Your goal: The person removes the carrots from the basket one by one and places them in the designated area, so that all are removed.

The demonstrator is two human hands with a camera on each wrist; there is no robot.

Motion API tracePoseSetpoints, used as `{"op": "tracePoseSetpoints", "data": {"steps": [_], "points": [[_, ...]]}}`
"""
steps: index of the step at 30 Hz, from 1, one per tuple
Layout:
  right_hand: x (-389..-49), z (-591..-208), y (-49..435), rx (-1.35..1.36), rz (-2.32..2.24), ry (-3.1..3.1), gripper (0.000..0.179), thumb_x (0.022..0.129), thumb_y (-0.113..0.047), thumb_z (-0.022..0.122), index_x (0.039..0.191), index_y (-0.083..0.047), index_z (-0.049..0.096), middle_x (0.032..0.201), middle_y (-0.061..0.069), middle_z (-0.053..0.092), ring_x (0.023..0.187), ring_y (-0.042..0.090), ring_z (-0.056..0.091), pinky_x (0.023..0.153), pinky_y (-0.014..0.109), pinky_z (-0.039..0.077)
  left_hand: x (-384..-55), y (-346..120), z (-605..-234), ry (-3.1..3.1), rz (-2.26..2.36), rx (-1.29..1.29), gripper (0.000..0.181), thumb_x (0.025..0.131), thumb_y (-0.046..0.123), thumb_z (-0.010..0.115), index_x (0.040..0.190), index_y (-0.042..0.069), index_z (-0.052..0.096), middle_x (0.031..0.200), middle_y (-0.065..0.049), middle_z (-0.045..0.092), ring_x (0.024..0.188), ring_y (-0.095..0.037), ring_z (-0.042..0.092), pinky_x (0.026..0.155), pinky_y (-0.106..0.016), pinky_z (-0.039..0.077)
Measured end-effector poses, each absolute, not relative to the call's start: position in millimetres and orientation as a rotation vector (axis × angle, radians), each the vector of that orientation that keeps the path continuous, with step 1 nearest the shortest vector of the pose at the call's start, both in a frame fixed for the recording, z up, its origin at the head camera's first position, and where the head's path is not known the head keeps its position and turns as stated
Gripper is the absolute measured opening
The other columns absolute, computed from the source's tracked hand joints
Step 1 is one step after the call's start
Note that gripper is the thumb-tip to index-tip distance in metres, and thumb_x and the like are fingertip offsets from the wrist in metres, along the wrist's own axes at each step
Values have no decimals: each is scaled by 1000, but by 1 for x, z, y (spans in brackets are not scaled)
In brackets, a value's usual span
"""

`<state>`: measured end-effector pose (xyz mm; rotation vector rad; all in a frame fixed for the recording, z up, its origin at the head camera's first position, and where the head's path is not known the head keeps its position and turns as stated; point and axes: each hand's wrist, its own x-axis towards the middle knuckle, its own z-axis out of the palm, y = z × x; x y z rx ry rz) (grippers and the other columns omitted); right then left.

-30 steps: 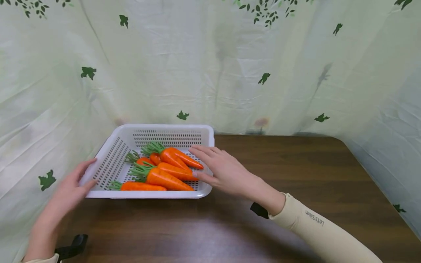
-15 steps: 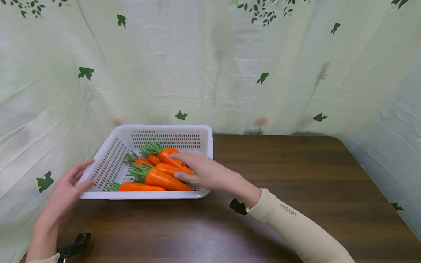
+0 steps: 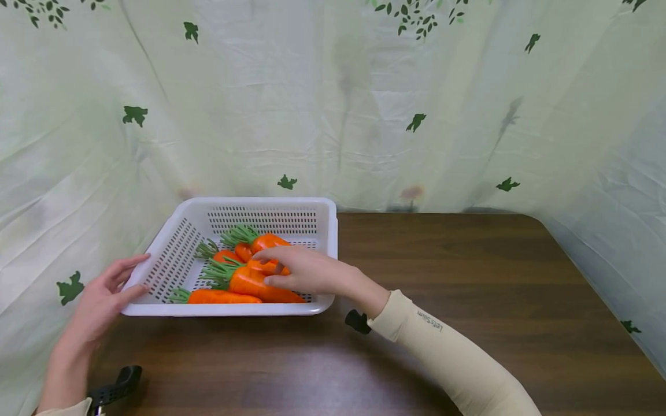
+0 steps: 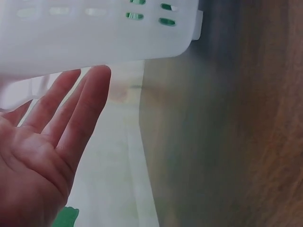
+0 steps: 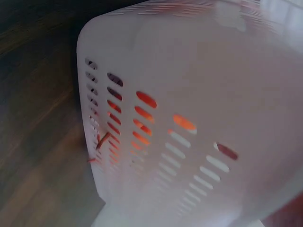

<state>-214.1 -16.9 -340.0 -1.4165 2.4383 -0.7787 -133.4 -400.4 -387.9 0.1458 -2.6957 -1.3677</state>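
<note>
A white perforated plastic basket (image 3: 171, 254) holds several orange carrots with green stem tufts, one carrot (image 3: 224, 296) lying along its front wall. My left hand (image 3: 104, 297) is at the basket's left end, its fingertips and thumb at the rim. In the left wrist view its fingers (image 4: 85, 111) are straight and reach the basket's outer wall (image 4: 118, 42). My right hand (image 3: 307, 270) reaches over the right side, fingers bent loosely down with a gap to the thumb above the middle carrot (image 3: 262, 266). It hides the thin ends of some carrots. The right wrist view shows only the basket's holed wall (image 5: 213, 94).
The basket stands at the back left of a dark brown wooden table (image 3: 447, 277). A pale curtain with leaf prints (image 3: 364, 115) hangs right behind the table and along its left side. A black wrist strap (image 3: 117, 386) is on the left wrist.
My right hand has moved left and inward from the basket's right edge to over the middle carrots, its fingers now pointing down. The left hand and the basket have stayed nearly the same.
</note>
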Motion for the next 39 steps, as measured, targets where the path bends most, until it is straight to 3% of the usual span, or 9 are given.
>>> {"op": "tracePoseSetpoints", "data": {"steps": [7, 11, 14, 21, 25, 30, 34, 39], "points": [[-218, -347, -29, -1377, -778, 2414, 46, 95, -29, 66, 139, -21, 55, 125, -12, 58, 96, 9, 54, 86, 18, 41, -138, -395, -384, -2711, -1281, 195, 49, 96, 24, 63, 142, 17, 51, 131, -18, 49, 83, 9, 56, 65, -24, 54], [-220, -351, -30, -1380, -732, 2431, 47, 95, -29, 66, 140, -21, 55, 128, -12, 56, 105, 8, 51, 92, 18, 38, -140, -394, -383, -2717, -1270, 206, 48, 96, 26, 64, 141, 15, 52, 133, -25, 46, 84, 8, 55, 64, -25, 54], [-222, -352, -31, -1373, -716, 2444, 48, 94, -30, 67, 140, -22, 54, 131, -13, 55, 109, 5, 47, 96, 18, 36, -142, -394, -381, -2720, -1269, 218, 48, 95, 27, 65, 141, 16, 53, 132, -18, 48, 85, 7, 54, 65, -25, 54], [-225, -354, -39, -1330, -725, 2410, 58, 91, -35, 71, 144, -27, 51, 138, -15, 50, 113, 3, 44, 98, 20, 37, -141, -398, -381, -2689, -1333, 237, 44, 94, 27, 67, 136, 21, 58, 115, 16, 50, 85, 5, 57, 66, -26, 55], [-225, -356, -43, -1332, -670, 2435, 62, 89, -40, 71, 146, -28, 48, 140, -16, 48, 116, 2, 44, 101, 23, 37, -140, -399, -382, -2691, -1330, 257, 46, 93, 30, 68, 137, 23, 57, 118, 14, 50, 86, 7, 56, 68, -25, 55], [-227, -359, -46, -1372, -627, 2441, 66, 88, -39, 74, 147, -28, 47, 136, -17, 50, 113, 1, 43, 98, 20, 36, -139, -402, -385, -2729, -1338, 227, 48, 94, 34, 67, 140, 26, 54, 134, -7, 48, 89, 9, 54, 69, -26, 55], [-228, -360, -47, -1405, -593, 2436, 69, 87, -33, 75, 149, -28, 44, 133, -14, 49, 109, 3, 42, 92, 17, 36, -139, -406, -386, -2752, -1367, 180, 48, 95, 32, 65, 141, 28, 51, 138, -14, 45, 89, 10, 55, 68, -28, 56], [-227, -360, -47, -1419, -577, 2436, 73, 86, -26, 71, 152, -27, 39, 126, -11, 45, 98, 5, 45, 80, 16, 38, -139, -411, -384, -2779, -1393, 147, 50, 96, 30, 65, 143, 27, 48, 125, 9, 50, 90, 11, 55, 68, -26, 54]]}}
